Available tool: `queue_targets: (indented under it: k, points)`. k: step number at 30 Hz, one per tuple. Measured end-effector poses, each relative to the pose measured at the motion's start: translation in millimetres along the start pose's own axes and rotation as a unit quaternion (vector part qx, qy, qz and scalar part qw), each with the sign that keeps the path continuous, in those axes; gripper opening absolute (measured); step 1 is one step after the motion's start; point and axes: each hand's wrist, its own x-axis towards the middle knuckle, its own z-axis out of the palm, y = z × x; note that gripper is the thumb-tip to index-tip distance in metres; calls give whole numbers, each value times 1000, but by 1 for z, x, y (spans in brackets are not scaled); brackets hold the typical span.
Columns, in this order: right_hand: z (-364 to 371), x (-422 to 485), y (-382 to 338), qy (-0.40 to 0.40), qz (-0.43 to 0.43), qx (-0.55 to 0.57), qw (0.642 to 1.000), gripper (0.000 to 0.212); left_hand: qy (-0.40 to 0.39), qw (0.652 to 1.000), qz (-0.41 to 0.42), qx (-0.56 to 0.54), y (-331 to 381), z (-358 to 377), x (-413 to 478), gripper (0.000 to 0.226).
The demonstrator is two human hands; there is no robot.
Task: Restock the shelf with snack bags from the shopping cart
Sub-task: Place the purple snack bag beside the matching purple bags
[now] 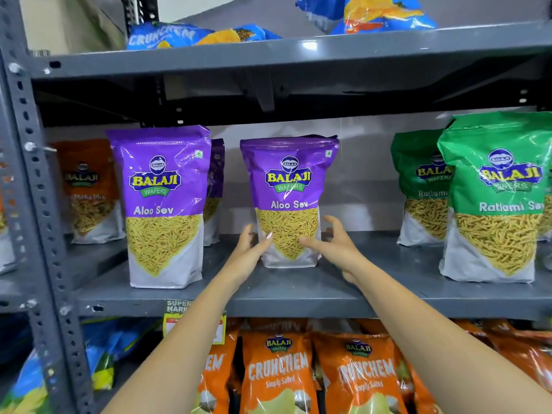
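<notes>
A purple Aloo Sev bag stands upright in the middle of the grey middle shelf. My left hand cups its lower left corner, thumb on the front and fingers round the side. My right hand is at its lower right corner; the thumb tip touches the front, while the curled fingers are spread a little off the bag's edge. A second Aloo Sev bag stands nearer the front on the left, with another behind it. The shopping cart is out of view.
Green Ratlami Sev bags stand at the right, and an orange Mitha Mix bag at the far left. Orange Crunchem bags fill the shelf below, blue Crunchem bags lie on the one above. A perforated steel upright borders the left.
</notes>
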Motion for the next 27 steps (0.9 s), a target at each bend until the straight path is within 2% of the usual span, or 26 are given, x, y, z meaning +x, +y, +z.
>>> queue_targets:
  k: [2,3,7,10,12,14,17,20,23,27]
  points:
    - [-1,1,-1,-23,22,13,999,103,2,1000,-18,0,-1,-1,2,63]
    - [-1,1,-1,-40,30,17,999,102,-5,1000,-28,2,-1,-1,2,66]
    - [6,1,0,-68,30,-7,997,64,-9,999,-37,9,0,-1,0,37]
    - [4,-2,-1,-62,21,-22,998,59,42,998,-36,12,0,-2,-2,24]
    - [2,-3,1,-64,9,-39,997,62,90,995,-35,19,0,-4,-3,28]
    - [0,-7,4,-66,-5,-49,997,64,131,990,-21,36,0,-6,-6,43]
    - [-2,-18,8,-69,-33,-42,996,57,165,984,-7,65,3,-9,-14,58]
    - [-5,-28,6,-70,-46,-29,996,56,178,982,-2,56,4,-9,-18,55]
    - [-8,-33,3,-72,-44,-6,996,66,176,983,-7,42,2,-9,-17,49]
    - [-10,-33,5,-65,-45,5,997,78,183,983,-15,16,1,-9,-16,60]
